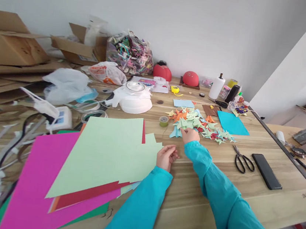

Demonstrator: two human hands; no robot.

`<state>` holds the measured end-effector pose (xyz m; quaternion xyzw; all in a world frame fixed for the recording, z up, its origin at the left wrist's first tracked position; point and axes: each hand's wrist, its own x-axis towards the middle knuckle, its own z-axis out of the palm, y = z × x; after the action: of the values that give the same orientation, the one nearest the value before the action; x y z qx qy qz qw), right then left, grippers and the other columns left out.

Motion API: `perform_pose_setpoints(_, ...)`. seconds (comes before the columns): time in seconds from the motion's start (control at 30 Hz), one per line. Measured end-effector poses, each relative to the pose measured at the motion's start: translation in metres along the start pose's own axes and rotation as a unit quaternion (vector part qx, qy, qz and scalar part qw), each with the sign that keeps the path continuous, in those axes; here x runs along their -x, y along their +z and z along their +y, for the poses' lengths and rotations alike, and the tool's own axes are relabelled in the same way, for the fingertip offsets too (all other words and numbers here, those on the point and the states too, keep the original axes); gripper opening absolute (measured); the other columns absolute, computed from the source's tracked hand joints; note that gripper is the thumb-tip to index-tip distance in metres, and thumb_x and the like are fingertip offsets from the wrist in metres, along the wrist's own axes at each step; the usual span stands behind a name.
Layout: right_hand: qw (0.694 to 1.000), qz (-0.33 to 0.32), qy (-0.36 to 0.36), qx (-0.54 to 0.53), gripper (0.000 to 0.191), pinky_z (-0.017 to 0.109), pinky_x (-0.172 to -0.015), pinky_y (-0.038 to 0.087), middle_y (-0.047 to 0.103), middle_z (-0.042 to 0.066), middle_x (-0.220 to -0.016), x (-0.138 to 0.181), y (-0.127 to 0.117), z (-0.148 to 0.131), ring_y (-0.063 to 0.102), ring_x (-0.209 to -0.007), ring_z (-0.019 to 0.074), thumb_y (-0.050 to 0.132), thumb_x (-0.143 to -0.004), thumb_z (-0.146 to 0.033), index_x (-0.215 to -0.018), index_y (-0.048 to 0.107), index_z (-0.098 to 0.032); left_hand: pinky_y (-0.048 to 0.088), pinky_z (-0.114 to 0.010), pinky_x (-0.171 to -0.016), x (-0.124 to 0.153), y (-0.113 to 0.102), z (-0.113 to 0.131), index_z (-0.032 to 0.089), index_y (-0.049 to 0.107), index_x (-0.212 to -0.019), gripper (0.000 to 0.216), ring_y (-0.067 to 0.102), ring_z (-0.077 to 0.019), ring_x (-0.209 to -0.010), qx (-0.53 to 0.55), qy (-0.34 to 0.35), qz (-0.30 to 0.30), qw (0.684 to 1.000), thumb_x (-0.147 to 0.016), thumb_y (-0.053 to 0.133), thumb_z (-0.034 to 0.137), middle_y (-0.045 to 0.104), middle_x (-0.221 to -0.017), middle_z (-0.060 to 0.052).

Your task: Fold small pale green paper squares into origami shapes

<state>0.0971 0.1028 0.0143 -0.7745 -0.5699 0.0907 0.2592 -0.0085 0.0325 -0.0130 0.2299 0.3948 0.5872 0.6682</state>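
Head view: folded paper shapes (186,124) lay heaped on the wooden desk (186,207), mostly pale green with orange, blue and red among them; clock directions ran from this heap, twelve toward the wall (181,21).
Right hand: at six o'clock, on the heap's near edge, the right hand (191,135) had its fingers drawn together at a pale green shape; whether they pinched it could not be told.
Left hand: at seven o'clock, the left hand (166,157) was half curled, thumb near the fingers, just beside the paper stack; whether it gripped anything could not be told.
Sleeves: both arms wore teal.
Paper stack: at eight o'clock, large sheets (106,153) overlapped, pale green on top, with red, magenta and green edges showing below.
Small round roll: greenish (163,121), at nine, near the heap.
Blue sheet: bright and flat (234,123), at three, next to the heap.
Scissors: black-handled (237,151), at four, beside a dark phone (267,171) farther out.
Tape measure: yellow (174,89), between ten and eleven.
White roll: upright (217,88), at one.
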Motion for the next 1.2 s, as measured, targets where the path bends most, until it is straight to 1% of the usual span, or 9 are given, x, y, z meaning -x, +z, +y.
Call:
perform_pose_setpoints(0.1,0.999,-0.02,-0.016,0.029,0.039,0.026,-0.054,0.038,0.067,0.007,-0.07,0.007,0.003,0.005,0.06,-0.066,0.0199,0.045,-0.074,-0.054,-0.067,0.065,-0.021,0.044,-0.024,-0.044,0.0,0.0,0.0,0.012,0.058,-0.07,0.026,0.049,-0.0084,-0.042,-0.004,0.001,-0.002,1.0,-0.052,0.068,0.027,0.055,-0.052,0.002)
perform_pose_setpoints(0.33,0.997,0.016,-0.072,0.014,0.038,0.023,-0.051,0.033,0.063,0.002,-0.057,0.032,-0.009,0.03,0.055,-0.056,0.0147,0.043,-0.077,-0.049,-0.059,0.062,-0.022,0.045,-0.024,-0.046,0.0,0.001,0.0,0.012,0.058,-0.069,0.024,0.049,-0.008,-0.043,-0.011,0.008,0.004,1.0,-0.053,0.068,0.027,0.054,-0.052,0.003)
perform_pose_setpoints(0.53,0.987,0.038,-0.156,-0.017,0.04,0.022,-0.048,0.029,0.052,0.0,-0.045,0.074,-0.029,0.083,0.044,-0.044,0.0098,0.044,-0.077,-0.042,-0.047,0.053,-0.019,0.042,-0.023,-0.043,0.001,0.0,0.001,0.013,0.058,-0.069,0.022,0.047,-0.0077,-0.041,-0.06,0.049,-0.003,0.997,-0.055,0.066,0.029,0.053,-0.052,0.003)
perform_pose_setpoints(0.73,0.986,0.083,-0.09,-0.118,0.044,0.021,-0.042,0.027,0.037,-0.003,-0.039,0.079,-0.041,0.135,0.032,-0.039,0.0076,0.044,-0.075,-0.046,-0.041,0.047,-0.017,0.039,-0.023,-0.045,0.009,0.003,-0.001,0.016,0.059,-0.066,0.016,0.045,-0.0093,-0.042,-0.203,0.148,-0.023,0.968,-0.06,0.063,0.03,0.05,-0.049,0.003)
perform_pose_setpoints(0.87,0.981,0.084,-0.09,-0.149,0.044,0.021,-0.042,0.026,0.033,-0.004,-0.039,0.067,-0.04,0.139,0.03,-0.04,0.007,0.046,-0.073,-0.047,-0.041,0.044,-0.016,0.036,-0.024,-0.048,0.018,0.005,-0.009,0.019,0.061,-0.059,0.009,0.046,-0.0122,-0.05,-0.31,0.268,-0.046,0.911,-0.06,0.061,0.027,0.055,-0.058,-0.002)
perform_pose_setpoints(0.93,0.979,0.066,-0.101,-0.161,0.044,0.021,-0.041,0.025,0.032,-0.004,-0.039,0.065,-0.039,0.138,0.028,-0.04,0.0067,0.047,-0.072,-0.046,-0.04,0.042,-0.016,0.037,-0.026,-0.053,0.019,0.004,-0.006,0.02,0.063,-0.06,0.006,0.047,-0.0136,-0.053,-0.388,0.29,-0.076,0.871,-0.061,0.06,0.026,0.056,-0.062,-0.003)
perform_pose_setpoints(1.03,0.978,0.046,-0.109,-0.172,0.043,0.021,-0.041,0.024,0.031,-0.005,-0.04,0.065,-0.039,0.136,0.028,-0.041,0.0065,0.047,-0.072,-0.045,-0.041,0.039,-0.017,0.039,-0.034,-0.068,0.014,-0.006,0.014,0.02,0.064,-0.07,0.012,0.052,-0.0231,-0.073,-0.586,0.305,-0.054,0.749,-0.063,0.056,0.027,0.057,-0.078,-0.01)
perform_pose_setpoints(1.1,0.977,0.033,-0.111,-0.177,0.042,0.021,-0.042,0.025,0.031,-0.005,-0.04,0.066,-0.039,0.135,0.029,-0.041,0.0067,0.047,-0.072,-0.044,-0.042,0.04,-0.017,0.038,-0.041,-0.072,0.008,-0.019,0.035,0.017,0.063,-0.08,0.025,0.05,-0.032,-0.086,-0.697,0.253,0.017,0.67,-0.061,0.058,0.034,0.054,-0.087,-0.015)
perform_pose_setpoints(1.2,0.976,0.031,-0.094,-0.194,0.041,0.021,-0.042,0.025,0.031,-0.005,-0.04,0.067,-0.039,0.132,0.029,-0.041,0.0068,0.048,-0.071,-0.044,-0.042,0.039,-0.017,0.036,-0.051,-0.066,-0.002,-0.041,0.065,0.014,0.056,-0.098,0.06,0.042,-0.0451,-0.096,-0.777,0.083,0.158,0.604,-0.052,0.062,0.051,0.046,-0.104,-0.024)
